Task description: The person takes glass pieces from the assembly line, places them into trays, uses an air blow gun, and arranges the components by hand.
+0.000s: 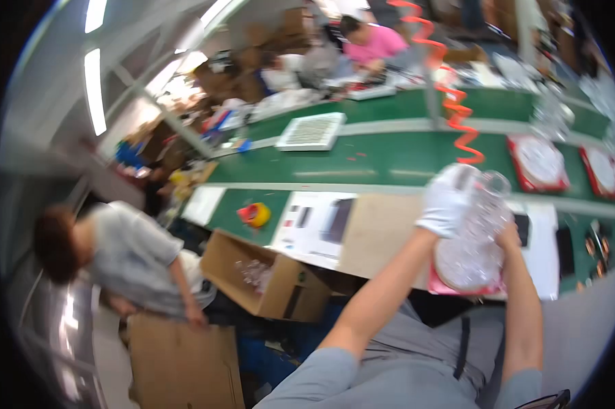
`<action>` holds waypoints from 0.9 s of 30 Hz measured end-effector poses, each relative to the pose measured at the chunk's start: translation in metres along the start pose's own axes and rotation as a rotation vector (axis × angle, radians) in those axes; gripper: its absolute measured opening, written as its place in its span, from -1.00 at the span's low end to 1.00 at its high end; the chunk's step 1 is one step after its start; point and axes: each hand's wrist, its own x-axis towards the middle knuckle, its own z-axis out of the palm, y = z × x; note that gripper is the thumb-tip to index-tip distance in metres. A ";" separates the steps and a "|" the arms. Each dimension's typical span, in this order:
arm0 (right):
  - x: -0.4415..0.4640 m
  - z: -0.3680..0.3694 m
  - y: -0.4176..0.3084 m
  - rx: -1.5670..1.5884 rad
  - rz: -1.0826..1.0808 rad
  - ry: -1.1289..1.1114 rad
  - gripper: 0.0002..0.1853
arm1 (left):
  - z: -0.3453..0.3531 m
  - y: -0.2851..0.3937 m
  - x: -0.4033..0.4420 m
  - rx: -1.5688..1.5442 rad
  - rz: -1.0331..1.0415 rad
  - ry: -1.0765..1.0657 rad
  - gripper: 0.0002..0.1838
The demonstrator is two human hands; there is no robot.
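My left hand, in a white glove, is closed at the upper left side of a clear, shiny plastic piece. My right hand is at the right side of the same piece, its fingers mostly hidden behind the plastic. Under the plastic, a red tray with a round pale centre shows at the near edge of the bench. A brown cardboard sheet lies left of my hands, and a white paper lies to their right.
Two red trays with round white pieces sit on the green bench. An orange coiled hose hangs ahead. An open cardboard box, a yellow-red tape roll and a co-worker are at left. Another person sits beyond.
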 end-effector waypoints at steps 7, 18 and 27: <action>-0.015 0.022 0.005 -0.022 -0.069 0.149 -0.09 | 0.058 0.043 -0.025 -0.463 -0.136 0.009 -0.31; -0.035 0.006 -0.008 -0.073 -0.082 0.115 -0.07 | 0.065 0.038 -0.014 -0.492 -0.174 0.103 -0.34; -0.031 0.003 -0.009 -0.124 -0.086 0.041 -0.05 | 0.066 0.031 -0.012 -0.438 -0.099 0.127 -0.32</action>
